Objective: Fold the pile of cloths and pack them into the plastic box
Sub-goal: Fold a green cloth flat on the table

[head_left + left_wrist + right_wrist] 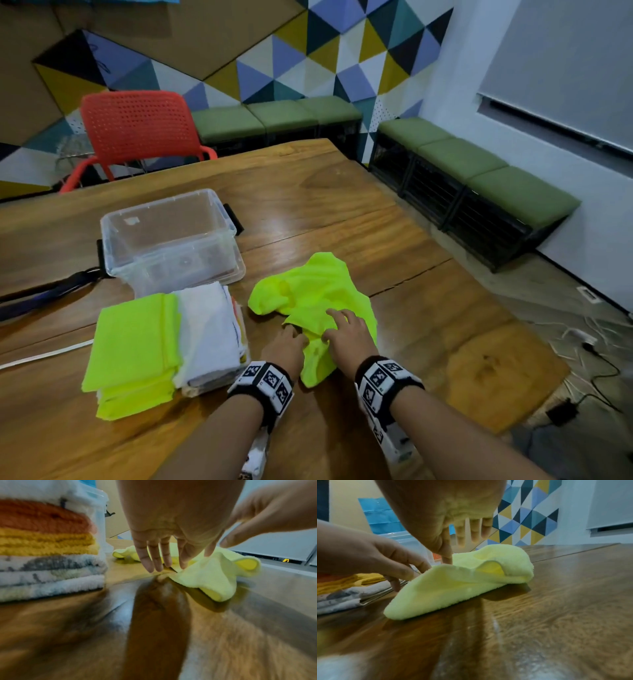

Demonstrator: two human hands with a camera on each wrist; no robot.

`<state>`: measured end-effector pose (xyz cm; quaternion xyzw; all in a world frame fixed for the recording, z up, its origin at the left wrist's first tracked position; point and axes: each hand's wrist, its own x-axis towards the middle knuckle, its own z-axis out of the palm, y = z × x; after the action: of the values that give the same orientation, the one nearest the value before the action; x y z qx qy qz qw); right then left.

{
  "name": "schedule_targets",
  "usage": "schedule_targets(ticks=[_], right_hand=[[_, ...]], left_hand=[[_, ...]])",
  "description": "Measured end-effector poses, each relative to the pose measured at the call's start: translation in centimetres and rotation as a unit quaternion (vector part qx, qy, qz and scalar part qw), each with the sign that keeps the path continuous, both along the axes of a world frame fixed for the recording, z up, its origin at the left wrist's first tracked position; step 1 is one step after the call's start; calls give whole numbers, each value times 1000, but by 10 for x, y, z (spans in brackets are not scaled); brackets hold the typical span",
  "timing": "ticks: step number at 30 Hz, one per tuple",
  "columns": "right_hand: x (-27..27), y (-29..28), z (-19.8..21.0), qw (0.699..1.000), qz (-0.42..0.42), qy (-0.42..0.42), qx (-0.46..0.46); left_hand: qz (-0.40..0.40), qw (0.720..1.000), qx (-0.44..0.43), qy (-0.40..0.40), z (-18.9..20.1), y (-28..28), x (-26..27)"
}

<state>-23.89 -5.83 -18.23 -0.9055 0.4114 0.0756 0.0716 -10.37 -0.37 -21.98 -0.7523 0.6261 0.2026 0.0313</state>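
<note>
A crumpled yellow cloth (310,294) lay on the table (394,212), just right of the stack (205,329) of folded cloths, with the box (168,236) beyond the stack and empty. Both hands were at the cloth's near end. The left hand (286,349) hung over its near left edge, fingers (150,555) straight and spread, tips at the fabric and gripping nothing. The right hand (347,334) lay on top of the cloth just right of the left, its fingers (475,530) straight and its thumb tip pressing a raised fold. More folded yellow cloths (133,353) lay left of the stack.
</note>
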Motion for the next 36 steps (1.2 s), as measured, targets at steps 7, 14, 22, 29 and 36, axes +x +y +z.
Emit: schedule_targets(ticks=[7, 14, 22, 29, 36], right_hand=[[1, -9, -7, 995, 1, -12, 100], [0, -30, 33, 978, -65, -158, 120], [-30, -68, 76, 972, -219, -86, 7], [-65, -86, 116, 935, -302, -184, 0], [-90, -84, 120, 910, -296, -285, 49]], left_hand=[[-2, 996, -84, -7, 13, -6, 17], [-32, 995, -78, -51, 59, -34, 6], [108, 936, -291, 165, 153, -61, 9], [259, 869, -384, 175, 186, -58, 57], [359, 852, -331, 186, 144, -30, 95]])
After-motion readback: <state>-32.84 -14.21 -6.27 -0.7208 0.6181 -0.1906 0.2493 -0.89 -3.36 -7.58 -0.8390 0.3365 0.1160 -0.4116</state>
